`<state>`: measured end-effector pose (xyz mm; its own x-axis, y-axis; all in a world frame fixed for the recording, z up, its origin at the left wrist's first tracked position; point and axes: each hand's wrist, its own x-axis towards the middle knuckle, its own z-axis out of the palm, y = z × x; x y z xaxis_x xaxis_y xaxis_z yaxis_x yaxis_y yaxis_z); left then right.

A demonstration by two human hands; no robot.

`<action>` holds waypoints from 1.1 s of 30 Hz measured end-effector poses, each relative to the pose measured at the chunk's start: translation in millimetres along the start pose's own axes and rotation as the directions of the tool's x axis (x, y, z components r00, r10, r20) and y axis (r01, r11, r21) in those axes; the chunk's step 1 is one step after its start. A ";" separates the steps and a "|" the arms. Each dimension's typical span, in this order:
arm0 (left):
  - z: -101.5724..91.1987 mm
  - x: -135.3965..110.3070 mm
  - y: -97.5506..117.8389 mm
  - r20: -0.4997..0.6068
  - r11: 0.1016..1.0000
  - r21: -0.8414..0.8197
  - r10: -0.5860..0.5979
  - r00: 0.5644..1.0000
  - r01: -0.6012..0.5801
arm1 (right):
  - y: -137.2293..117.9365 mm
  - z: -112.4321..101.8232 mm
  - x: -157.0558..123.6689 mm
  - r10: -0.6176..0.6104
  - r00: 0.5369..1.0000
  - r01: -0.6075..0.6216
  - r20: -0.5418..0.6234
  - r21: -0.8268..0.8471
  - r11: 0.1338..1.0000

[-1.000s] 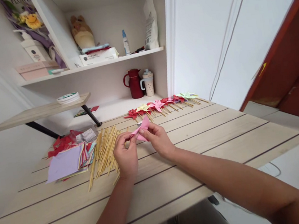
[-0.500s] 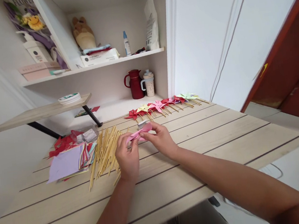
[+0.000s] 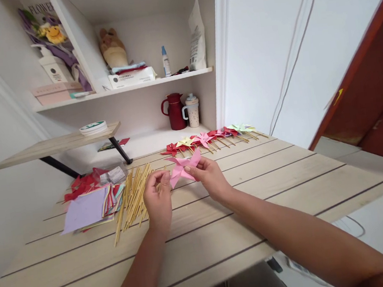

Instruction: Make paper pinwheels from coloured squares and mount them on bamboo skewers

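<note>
A pink paper pinwheel head (image 3: 178, 171), its blades folded in, is held above the table in front of me. My right hand (image 3: 211, 178) grips it from the right, thumb pressed near its centre. My left hand (image 3: 158, 198) is closed at the pinwheel's left edge, fingers curled against the thumb; whatever is between them is hidden. Just left of that hand lies a heap of thin wooden sticks (image 3: 135, 197). Beyond my hands, a row of finished pinwheels on sticks, one of them pink (image 3: 203, 138), lines the back of the table.
Stacked paper squares (image 3: 84, 209) lie left of the sticks, with red paper pieces (image 3: 78, 187) and a clear plastic packet (image 3: 113, 175) behind. A small raised shelf (image 3: 52, 144) stands back left. A red jug (image 3: 175, 113) and a cup (image 3: 192, 111) stand in the cabinet.
The pink pinwheel, seen edge-on and pinched by both hands before, now faces me with its blades spread. My left hand has shifted slightly left, off its centre.
</note>
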<state>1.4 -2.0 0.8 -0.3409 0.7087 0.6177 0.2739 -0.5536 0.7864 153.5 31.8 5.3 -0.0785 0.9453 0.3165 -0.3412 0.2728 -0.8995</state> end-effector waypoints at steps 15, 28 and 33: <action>1.3 1.7 0.9 0.097 0.956 0.100 0.267 0.959 -0.276 | -11.0 -8.4 -8.3 -0.363 0.915 0.403 0.177 -0.387 0.829; -5.1 -4.1 15.6 0.123 0.825 0.172 0.524 0.843 -0.538 | -26.1 -12.8 -13.6 -0.736 0.525 0.820 0.426 -0.484 0.305; -5.4 -6.1 15.3 0.139 0.803 0.187 0.548 0.825 -0.565 | -26.7 -13.1 -14.1 -0.739 0.509 0.831 0.441 -0.475 0.289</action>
<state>2.7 -17.2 9.0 -0.0059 0.3421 0.9396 0.5813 -0.7634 0.2816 176.0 13.5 20.9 -0.2008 0.2010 0.9588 0.2816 0.9493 -0.1401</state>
